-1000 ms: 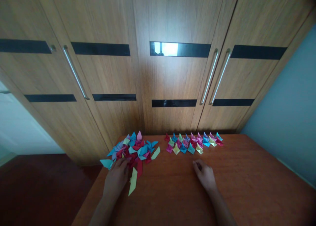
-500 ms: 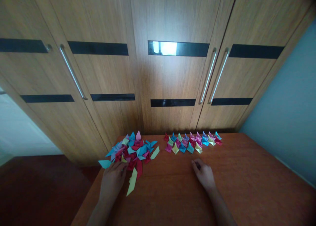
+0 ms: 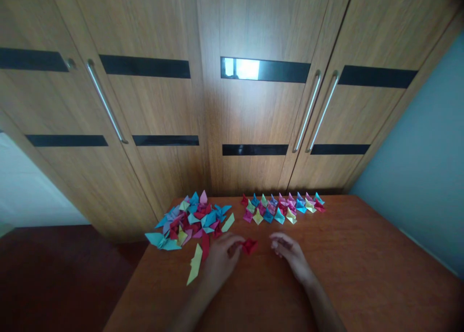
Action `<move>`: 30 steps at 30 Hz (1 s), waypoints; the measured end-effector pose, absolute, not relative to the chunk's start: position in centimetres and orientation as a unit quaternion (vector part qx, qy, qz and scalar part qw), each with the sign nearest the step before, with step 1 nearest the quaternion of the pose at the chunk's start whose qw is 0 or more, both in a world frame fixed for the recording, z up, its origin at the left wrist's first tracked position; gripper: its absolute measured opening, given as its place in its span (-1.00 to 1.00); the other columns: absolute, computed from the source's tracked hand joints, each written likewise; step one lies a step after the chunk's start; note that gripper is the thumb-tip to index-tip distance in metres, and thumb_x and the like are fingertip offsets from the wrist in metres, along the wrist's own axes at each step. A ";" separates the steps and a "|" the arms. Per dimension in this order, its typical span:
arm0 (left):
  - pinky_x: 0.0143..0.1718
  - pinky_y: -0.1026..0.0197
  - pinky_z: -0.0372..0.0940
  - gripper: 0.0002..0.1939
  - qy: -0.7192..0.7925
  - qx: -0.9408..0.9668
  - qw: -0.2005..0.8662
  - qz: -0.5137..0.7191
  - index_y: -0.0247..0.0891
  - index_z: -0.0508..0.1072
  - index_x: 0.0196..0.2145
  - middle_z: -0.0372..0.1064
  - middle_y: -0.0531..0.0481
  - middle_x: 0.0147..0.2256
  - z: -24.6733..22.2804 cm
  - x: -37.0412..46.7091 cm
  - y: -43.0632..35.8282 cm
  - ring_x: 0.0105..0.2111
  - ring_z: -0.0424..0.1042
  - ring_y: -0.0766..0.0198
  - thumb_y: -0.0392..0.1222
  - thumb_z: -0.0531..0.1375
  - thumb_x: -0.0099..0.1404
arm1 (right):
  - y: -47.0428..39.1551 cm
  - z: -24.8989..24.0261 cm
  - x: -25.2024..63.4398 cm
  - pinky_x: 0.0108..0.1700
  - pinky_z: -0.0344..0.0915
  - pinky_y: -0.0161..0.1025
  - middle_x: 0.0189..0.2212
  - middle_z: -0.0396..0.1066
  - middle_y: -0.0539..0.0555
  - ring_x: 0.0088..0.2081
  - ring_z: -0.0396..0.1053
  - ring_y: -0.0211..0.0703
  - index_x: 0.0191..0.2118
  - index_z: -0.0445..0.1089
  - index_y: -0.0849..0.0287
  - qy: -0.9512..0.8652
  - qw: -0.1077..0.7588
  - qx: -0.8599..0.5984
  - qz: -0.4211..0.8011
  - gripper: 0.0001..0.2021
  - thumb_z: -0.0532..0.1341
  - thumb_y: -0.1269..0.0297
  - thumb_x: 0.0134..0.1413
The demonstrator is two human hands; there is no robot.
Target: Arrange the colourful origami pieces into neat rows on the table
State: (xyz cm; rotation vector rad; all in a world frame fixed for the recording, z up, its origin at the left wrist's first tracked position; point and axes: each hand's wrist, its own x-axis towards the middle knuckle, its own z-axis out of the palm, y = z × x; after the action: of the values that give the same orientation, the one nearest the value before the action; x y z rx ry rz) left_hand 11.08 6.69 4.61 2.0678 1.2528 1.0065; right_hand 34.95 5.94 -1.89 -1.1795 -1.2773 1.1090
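Note:
Between finger and thumb, my left hand (image 3: pixel 224 255) holds a red folded paper piece (image 3: pixel 250 246) above the middle of the table. To the right of it, my right hand (image 3: pixel 290 254) has its fingers slightly curled and apart, with nothing in them. A loose pile of colourful folded papers (image 3: pixel 195 218) lies at the back left. Rows of small folded papers (image 3: pixel 279 216) stand along the back edge, beyond my right hand. One yellow-green strip (image 3: pixel 195 264) lies left of my left hand, and another (image 3: pixel 228 223) sits at the pile's right side.
The brown wooden table (image 3: pixel 348 264) reaches back to a wooden wardrobe (image 3: pixel 250 114) with metal handles and dark strips. A pale blue wall (image 3: pixel 420 177) rises on the right. Dark red floor (image 3: pixel 65 274) shows at the left.
My left hand has moved right from the pile, now with the red piece in it. My right hand has shifted slightly left and its fingers have opened. A teal piece shows more fully.

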 end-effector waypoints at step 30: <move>-0.17 0.20 0.31 -0.66 0.496 0.666 0.388 0.399 -0.17 0.38 -0.08 0.44 -0.03 -0.20 -1.6 14.2 6.5 -0.23 0.42 0.24 -0.32 0.08 0.17 | 8.5 -2.2 45.6 -0.35 0.28 -0.24 -0.36 0.52 0.20 -0.32 0.44 0.05 -0.27 0.49 0.23 -0.410 0.452 -0.786 0.096 -0.51 0.12 -0.12 -0.06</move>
State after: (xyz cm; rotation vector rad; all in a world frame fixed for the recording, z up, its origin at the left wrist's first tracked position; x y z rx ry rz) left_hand 14.23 6.47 -1.62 1.6953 1.2607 1.0161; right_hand 45.63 8.52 -2.22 -1.9427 -1.0121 0.2364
